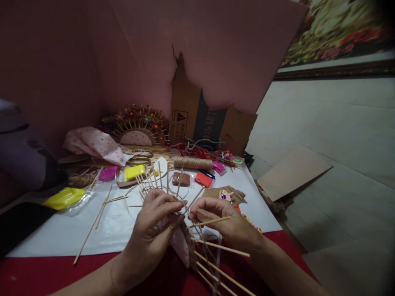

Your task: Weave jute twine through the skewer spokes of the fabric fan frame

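My left hand (152, 224) grips a half-round craft piece (181, 246) covered in pale patterned cloth. Thin wooden sticks (226, 248) fan out from its curved edge, some pointing away from me and some toward the lower right. Brown twine (202, 236) runs loosely among the sticks. Close beside the left fingertips, my right hand (224, 218) has its thumb and fingers pinched together at the twine and sticks. The fingertips partly hide what lies between them, but a strand appears to pass there.
Behind stand a finished-looking stick fan (135, 127) and torn cardboard (188, 111). A twine spool (193, 163), yellow clay packet (134, 172), red clay packet (203, 179) and loose sticks (100, 213) lie on the white sheet (117, 238). A dark object (23, 224) sits at left.
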`<state>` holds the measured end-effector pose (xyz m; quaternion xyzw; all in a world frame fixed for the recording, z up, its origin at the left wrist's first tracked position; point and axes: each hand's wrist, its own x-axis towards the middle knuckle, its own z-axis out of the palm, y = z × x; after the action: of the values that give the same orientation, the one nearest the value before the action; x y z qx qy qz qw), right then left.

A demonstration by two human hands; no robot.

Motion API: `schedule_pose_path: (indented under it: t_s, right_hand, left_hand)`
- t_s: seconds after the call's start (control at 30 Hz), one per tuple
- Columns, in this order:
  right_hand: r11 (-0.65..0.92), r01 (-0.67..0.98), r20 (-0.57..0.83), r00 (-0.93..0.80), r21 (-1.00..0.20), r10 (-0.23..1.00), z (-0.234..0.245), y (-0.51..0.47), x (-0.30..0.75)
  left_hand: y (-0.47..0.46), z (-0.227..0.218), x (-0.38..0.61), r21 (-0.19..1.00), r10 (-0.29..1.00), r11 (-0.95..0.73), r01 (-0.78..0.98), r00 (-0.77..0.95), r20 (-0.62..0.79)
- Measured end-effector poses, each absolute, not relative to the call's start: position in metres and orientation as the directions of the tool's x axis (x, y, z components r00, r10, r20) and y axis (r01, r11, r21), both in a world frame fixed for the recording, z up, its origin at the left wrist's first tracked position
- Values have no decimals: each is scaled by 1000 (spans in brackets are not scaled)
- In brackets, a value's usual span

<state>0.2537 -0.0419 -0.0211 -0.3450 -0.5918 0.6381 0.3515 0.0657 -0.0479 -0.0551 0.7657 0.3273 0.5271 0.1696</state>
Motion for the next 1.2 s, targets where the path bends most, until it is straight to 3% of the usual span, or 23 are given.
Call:
schedule_pose_path:
  t_s: [0.33,0.73,1.2]
  right_hand:
    - [38,5,31,-502,-999,864,-24,-41,256]
    - [-47,-89,5,-516,-995,857,-25,-42,257]
    - [-23,-50,4,-480,-998,877,-23,-42,258]
  left_hand:
    - [-47,-54,67,601,682,-725,336,231,693]
    - [-48,-54,65,605,684,-722,334,220,695]
    - [-48,-53,66,583,663,-742,331,229,713]
